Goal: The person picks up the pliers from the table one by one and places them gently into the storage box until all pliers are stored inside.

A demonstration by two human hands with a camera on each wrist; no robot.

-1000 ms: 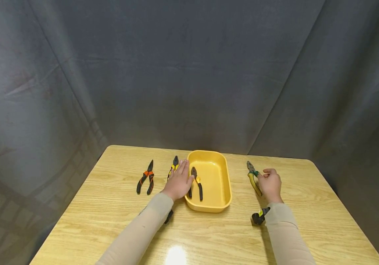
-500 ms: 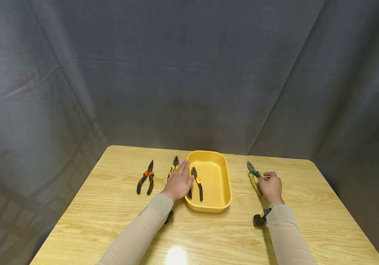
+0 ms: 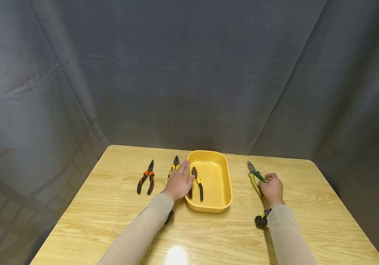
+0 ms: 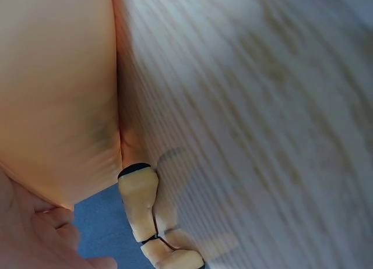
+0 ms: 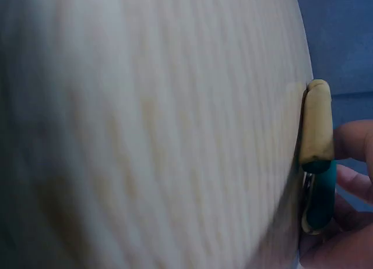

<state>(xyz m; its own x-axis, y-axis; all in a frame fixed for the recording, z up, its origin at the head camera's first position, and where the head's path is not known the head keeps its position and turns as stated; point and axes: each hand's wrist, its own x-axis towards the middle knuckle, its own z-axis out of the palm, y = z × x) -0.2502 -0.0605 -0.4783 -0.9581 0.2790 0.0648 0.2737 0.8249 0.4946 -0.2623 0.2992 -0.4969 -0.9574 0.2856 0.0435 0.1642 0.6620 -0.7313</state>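
Observation:
My left hand lies with straight fingers over the left rim of a yellow plastic basin, thumb inside. In the basin lie pliers with black and yellow handles; my hand partly hides them. Just outside the rim are yellow-and-black pliers, largely covered by that hand; their handles show in the left wrist view. On the right, my right hand pinches the green handle of combination pliers lying on the table. Their other handle is yellow, spread apart from the green one.
Long-nose pliers with orange-and-black handles lie at the left of the wooden table. Grey cloth hangs behind and on both sides. A black wrist camera sits under the right wrist.
My right hand has shifted slightly right and toward me, leaving more of the green handle in sight. The left hand and the basin stay in place.

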